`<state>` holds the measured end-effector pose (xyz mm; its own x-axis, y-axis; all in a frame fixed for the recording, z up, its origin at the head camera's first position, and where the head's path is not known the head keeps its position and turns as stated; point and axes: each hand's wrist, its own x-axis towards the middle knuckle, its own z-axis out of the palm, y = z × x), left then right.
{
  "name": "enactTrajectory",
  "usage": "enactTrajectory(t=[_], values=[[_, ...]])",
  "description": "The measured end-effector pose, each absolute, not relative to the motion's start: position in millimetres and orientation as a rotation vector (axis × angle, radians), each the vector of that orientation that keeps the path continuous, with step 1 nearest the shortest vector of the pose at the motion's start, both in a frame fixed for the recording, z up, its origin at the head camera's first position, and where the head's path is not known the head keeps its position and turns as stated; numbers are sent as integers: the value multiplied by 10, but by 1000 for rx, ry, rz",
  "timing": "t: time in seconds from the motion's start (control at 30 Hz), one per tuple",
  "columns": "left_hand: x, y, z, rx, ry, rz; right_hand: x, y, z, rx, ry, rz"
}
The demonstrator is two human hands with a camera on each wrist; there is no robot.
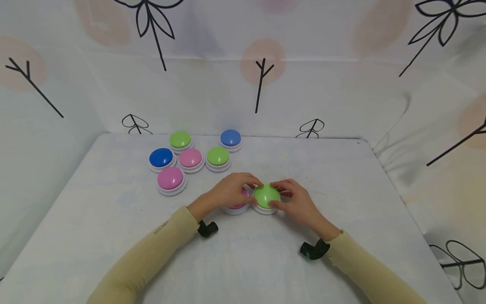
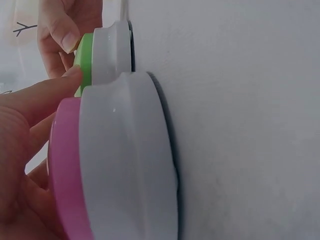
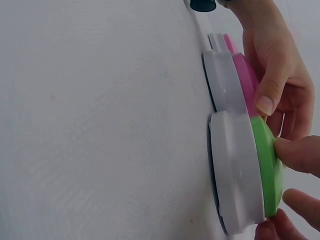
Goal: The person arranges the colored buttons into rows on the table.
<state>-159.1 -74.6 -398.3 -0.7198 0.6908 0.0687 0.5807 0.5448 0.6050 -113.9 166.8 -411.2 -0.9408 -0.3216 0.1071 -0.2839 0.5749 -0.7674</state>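
A green push button (image 1: 266,196) with a white round base sits on the white table, in the middle of the head view. My right hand (image 1: 300,204) holds it from the right, thumb on the front of the dome and fingers curved behind. From the left, my left hand (image 1: 229,192) grips the same button's edge with thumb and fingertips. Under the left palm lies a pink push button (image 2: 67,165), partly hidden in the head view. Its base stands right beside the green button's base, as the right wrist view shows.
Toward the back left stand more buttons: a light blue one (image 1: 230,138), a dark blue one (image 1: 161,158), two green ones (image 1: 180,139) and two pink ones (image 1: 170,178). A patterned cloth (image 1: 212,93) hangs behind the table (image 1: 114,219).
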Motion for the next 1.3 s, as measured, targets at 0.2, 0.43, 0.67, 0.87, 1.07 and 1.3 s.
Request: enactTrajectory(t=[0.2, 0.43, 0.67, 0.87, 1.07, 1.3], values=[[-1594, -798, -3964, 1030, 2606, 973, -1203, 1648, -4082, -508, 2738, -1372], [-1610, -919, -3932, 928, 2578, 1099, -1283, 1584, -4020, -489, 2721, -1392], [-1644, -1071, -3908, 848, 2612, 1115, -1385, 1466, -3966, -482, 2682, -1459], [-1682, -1204, -3912, 803, 2649, 1144, -1503, 1313, -3934, -491, 2637, -1516], [-1707, -1339, -3892, 706, 2660, 1159, -1638, 1158, -3898, -489, 2623, -1492], [-1734, -1543, -3872, 647, 2702, 1236, -1793, 956, -3836, -481, 2582, -1521]])
